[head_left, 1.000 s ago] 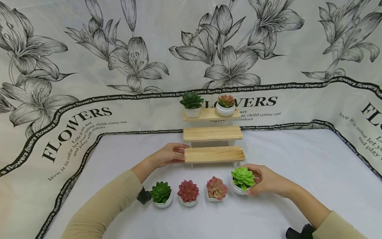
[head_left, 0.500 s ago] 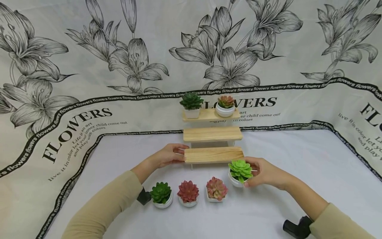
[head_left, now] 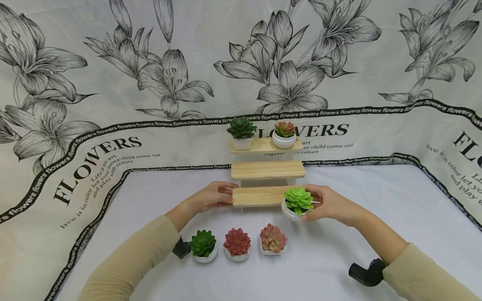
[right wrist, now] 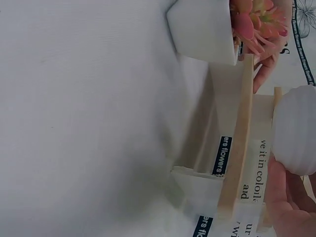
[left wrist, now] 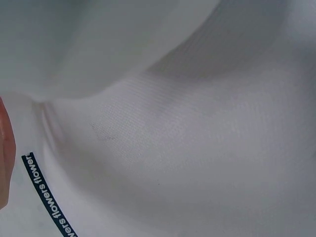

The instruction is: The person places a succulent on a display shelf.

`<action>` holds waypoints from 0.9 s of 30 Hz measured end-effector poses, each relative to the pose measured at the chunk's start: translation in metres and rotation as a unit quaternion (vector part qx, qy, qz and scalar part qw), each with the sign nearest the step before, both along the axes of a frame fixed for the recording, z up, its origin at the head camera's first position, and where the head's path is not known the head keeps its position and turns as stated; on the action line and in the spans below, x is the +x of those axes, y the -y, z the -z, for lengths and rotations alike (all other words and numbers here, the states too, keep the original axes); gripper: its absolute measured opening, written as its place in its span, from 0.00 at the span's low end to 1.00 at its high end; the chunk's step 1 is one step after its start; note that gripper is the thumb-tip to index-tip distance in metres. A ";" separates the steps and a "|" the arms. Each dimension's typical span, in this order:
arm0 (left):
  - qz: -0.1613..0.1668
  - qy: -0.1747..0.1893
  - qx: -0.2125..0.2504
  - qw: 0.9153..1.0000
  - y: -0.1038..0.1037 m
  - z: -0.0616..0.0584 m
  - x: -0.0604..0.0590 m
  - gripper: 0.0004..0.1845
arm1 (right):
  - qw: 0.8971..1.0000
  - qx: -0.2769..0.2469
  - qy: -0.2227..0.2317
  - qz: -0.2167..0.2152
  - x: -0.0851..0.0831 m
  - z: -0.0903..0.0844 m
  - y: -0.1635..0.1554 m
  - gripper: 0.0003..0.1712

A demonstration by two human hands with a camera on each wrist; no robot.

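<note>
On the white table (head_left: 339, 259), a 3-step wooden stand (head_left: 268, 170) at the back edge has its lowest step's left end pinched by the left hand (head_left: 212, 195), while the right hand (head_left: 327, 203), fingers curled, grips a light-green succulent pot (head_left: 295, 203) at that step's right end.

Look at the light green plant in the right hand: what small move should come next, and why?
Probably lift it a little higher and set it on the lowest shelf. The right hand holds the light green plant at that shelf's right end, its pot lapping the front edge, while the left hand holds the shelf's left end.
</note>
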State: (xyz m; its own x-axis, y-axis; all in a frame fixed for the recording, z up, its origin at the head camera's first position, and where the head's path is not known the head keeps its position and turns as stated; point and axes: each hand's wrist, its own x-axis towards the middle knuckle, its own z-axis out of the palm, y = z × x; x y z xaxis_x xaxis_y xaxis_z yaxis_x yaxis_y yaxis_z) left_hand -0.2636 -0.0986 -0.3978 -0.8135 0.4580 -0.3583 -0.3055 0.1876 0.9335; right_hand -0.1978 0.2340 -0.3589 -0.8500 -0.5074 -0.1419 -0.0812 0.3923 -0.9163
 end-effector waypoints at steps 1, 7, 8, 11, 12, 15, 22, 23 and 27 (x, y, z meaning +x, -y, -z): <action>0.000 0.000 0.000 1.000 0.000 0.000 0.000 0.26 | 1.000 0.000 -0.004 0.002 -0.001 -0.002 0.001 0.42; -0.001 -0.001 -0.001 1.000 -0.001 0.001 0.000 0.26 | 1.000 0.001 -0.020 0.019 -0.010 -0.014 0.009 0.39; -0.001 -0.002 -0.001 1.000 -0.001 0.001 0.000 0.26 | 1.000 -0.001 -0.022 0.019 -0.011 -0.016 0.011 0.39; -0.002 -0.004 -0.003 1.000 -0.001 0.000 0.001 0.26 | 0.999 -0.007 -0.027 0.018 -0.016 -0.021 0.015 0.40; -0.003 -0.004 -0.003 1.000 -0.001 0.000 0.001 0.26 | 0.999 -0.010 -0.027 0.019 -0.018 -0.023 0.016 0.40; -0.006 -0.002 -0.003 1.000 -0.002 0.000 0.001 0.26 | 0.999 -0.016 -0.023 0.021 -0.024 -0.024 0.021 0.40; -0.004 -0.002 -0.001 1.000 -0.002 0.002 0.001 0.26 | 0.999 -0.020 -0.024 0.038 -0.038 -0.023 0.035 0.41; -0.003 -0.003 0.000 1.000 -0.002 0.002 0.001 0.27 | 0.999 -0.024 -0.025 0.040 -0.040 -0.024 0.037 0.42; -0.003 -0.004 0.001 1.000 -0.001 0.002 0.001 0.26 | 0.998 -0.034 -0.027 0.052 -0.047 -0.025 0.046 0.42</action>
